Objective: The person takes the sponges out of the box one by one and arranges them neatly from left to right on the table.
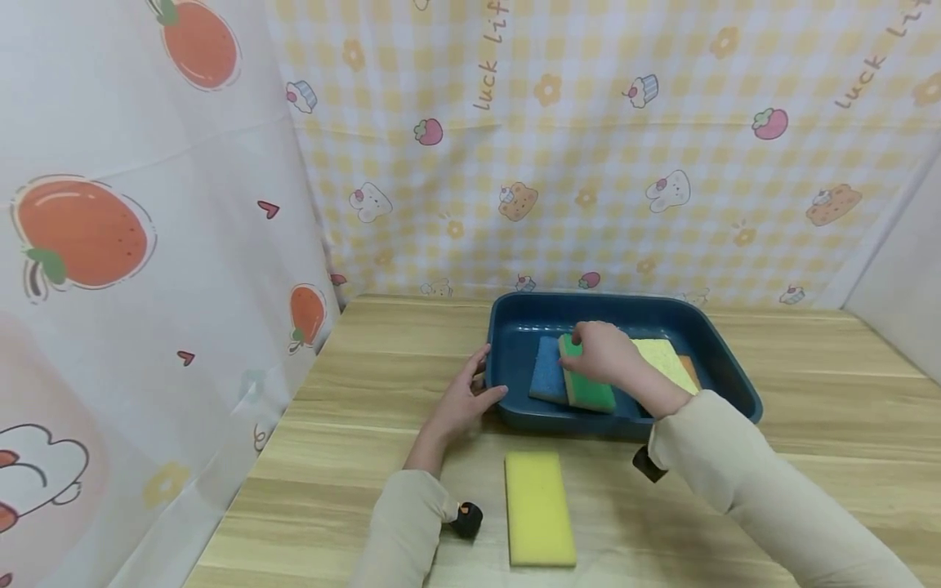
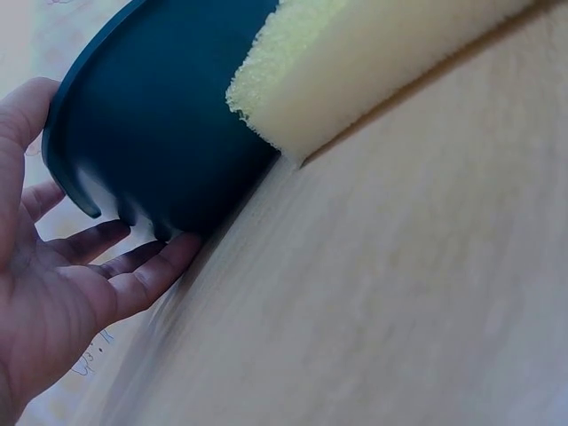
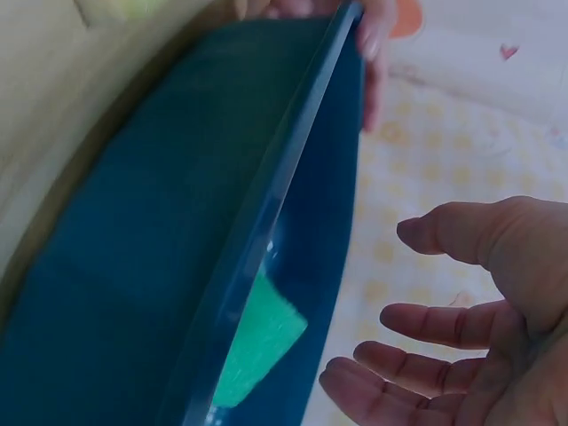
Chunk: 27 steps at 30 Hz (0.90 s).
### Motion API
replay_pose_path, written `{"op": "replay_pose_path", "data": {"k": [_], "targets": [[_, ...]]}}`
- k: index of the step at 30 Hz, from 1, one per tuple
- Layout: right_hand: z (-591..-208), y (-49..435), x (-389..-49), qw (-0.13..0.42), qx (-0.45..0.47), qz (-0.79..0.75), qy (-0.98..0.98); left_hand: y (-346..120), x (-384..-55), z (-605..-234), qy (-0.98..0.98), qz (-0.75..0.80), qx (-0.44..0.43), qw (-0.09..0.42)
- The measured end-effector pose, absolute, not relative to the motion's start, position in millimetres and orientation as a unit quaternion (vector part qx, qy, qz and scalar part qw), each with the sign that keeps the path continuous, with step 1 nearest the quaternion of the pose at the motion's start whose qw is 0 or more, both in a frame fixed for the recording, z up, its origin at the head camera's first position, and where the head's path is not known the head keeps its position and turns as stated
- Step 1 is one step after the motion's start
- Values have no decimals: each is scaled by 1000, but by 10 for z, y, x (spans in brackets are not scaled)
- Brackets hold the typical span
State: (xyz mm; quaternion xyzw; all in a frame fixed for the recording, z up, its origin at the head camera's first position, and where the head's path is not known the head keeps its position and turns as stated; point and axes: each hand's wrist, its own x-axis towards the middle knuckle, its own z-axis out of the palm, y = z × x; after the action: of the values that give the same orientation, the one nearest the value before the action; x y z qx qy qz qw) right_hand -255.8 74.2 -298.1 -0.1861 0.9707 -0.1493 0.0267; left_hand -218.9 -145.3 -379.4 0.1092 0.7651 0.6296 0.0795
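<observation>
A dark blue tray (image 1: 566, 306) holds a blue sponge (image 1: 546, 371), a green sponge (image 1: 594, 394) leaning over it, a pale yellow sponge (image 1: 665, 358) and a partly covered orange sponge (image 1: 689, 367). Against the tray's left end rests my left hand (image 1: 457, 404), fingers extended along the outer wall and thumb near the front corner. My right hand (image 1: 606, 351) hovers above the green sponge; the right wrist view shows its fingers spread, with nothing between them. On the table in front of the tray lies a yellow sponge (image 1: 540, 510).
The wooden table (image 1: 382, 392) meets a yellow-checked patterned curtain (image 1: 456, 180) just behind the tray. A white curtain (image 1: 184, 278) with fruit prints hangs along the left. Each sleeve has a small black device (image 1: 466, 520) at the wrist.
</observation>
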Motion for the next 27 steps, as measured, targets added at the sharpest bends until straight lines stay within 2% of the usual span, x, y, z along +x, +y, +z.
{"op": "replay_pose_path", "data": {"k": [18,27], "targets": [[-2938,767,-3074,203,-94,-181,958,-1458,-2180,-3782,768,626,112,75],[-3043,840,-3272,244,-43,-233,940,-1473,-2326,-4023,760,636,116,67]]}}
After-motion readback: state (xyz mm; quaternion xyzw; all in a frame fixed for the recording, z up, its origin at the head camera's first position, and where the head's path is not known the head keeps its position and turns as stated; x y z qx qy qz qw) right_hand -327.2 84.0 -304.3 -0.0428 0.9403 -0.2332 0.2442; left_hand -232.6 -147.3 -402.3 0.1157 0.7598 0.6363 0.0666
